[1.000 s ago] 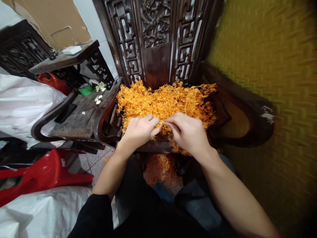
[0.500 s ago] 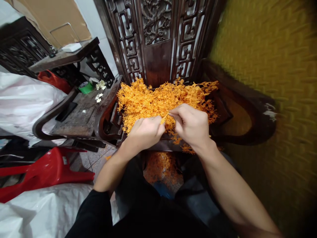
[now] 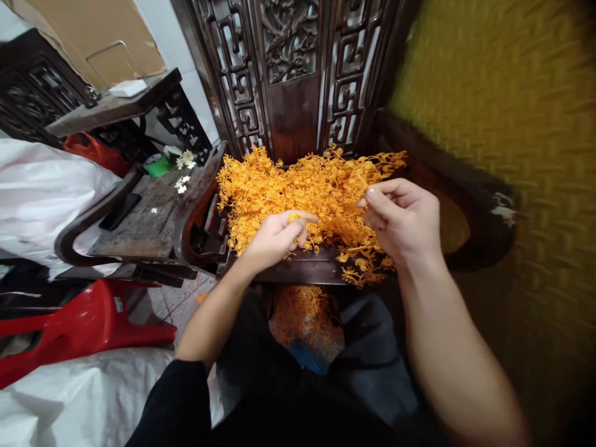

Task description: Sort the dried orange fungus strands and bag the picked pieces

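Note:
A heap of orange branching sprigs [image 3: 298,186] covers the seat of a dark carved wooden chair [image 3: 293,272]. Over the heap's front left part, my left hand [image 3: 279,237] is curled round a small orange piece, with the index finger pointing right. My right hand [image 3: 403,214] is raised at the heap's right side, its thumb and index finger pinched together. A thin orange bit seems to show at those fingertips, but it blurs into the heap behind. The two hands are apart.
Left stands another wooden chair [image 3: 135,239] with green tape [image 3: 158,164] and small pale flowers [image 3: 185,159] on it. A red plastic stool [image 3: 102,316] and white sacks [image 3: 46,198] lie further left. Orange bits are on the floor between my legs. A woven yellow surface [image 3: 503,112] rises at right.
My hands were close together at a small orange piece and have parted. The right hand has moved right and the left slightly left. The view has shifted a little.

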A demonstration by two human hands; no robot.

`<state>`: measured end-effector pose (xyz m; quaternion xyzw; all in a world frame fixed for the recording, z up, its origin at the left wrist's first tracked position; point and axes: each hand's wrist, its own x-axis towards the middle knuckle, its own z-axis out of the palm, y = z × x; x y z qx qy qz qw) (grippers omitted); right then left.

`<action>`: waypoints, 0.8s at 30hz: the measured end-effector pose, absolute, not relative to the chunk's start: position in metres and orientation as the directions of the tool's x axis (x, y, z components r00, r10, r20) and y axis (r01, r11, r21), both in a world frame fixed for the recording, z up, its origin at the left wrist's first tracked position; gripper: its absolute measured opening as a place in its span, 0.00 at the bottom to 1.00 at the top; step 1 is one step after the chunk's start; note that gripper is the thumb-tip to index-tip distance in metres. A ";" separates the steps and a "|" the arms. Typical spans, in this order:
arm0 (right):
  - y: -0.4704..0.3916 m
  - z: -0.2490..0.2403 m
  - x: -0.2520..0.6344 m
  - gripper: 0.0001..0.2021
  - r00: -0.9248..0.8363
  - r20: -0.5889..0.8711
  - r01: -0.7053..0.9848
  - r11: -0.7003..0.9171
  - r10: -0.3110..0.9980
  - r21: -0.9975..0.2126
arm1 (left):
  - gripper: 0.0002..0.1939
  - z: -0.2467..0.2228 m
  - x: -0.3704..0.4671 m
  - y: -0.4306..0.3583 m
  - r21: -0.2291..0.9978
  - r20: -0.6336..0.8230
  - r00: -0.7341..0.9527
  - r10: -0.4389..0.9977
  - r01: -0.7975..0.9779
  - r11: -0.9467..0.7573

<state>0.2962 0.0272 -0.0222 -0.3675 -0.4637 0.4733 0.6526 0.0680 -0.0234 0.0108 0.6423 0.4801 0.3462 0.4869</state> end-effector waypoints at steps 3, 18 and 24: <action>0.019 -0.014 0.285 0.12 -0.037 0.189 -0.460 0.152 0.981 -0.875 | 0.23 0.006 0.071 -0.014 0.996 -0.086 0.251 0.964 0.027 0.082; 0.001 0.000 0.277 0.10 -0.165 0.321 -0.497 0.202 0.932 -0.844 | 0.05 0.023 0.067 -0.011 0.922 -0.130 0.263 0.956 -0.324 0.214; -0.001 0.030 0.308 0.23 0.004 0.513 -0.180 0.505 0.859 -0.844 | 0.03 0.046 0.041 -0.039 0.922 0.144 0.088 0.986 -0.373 -0.102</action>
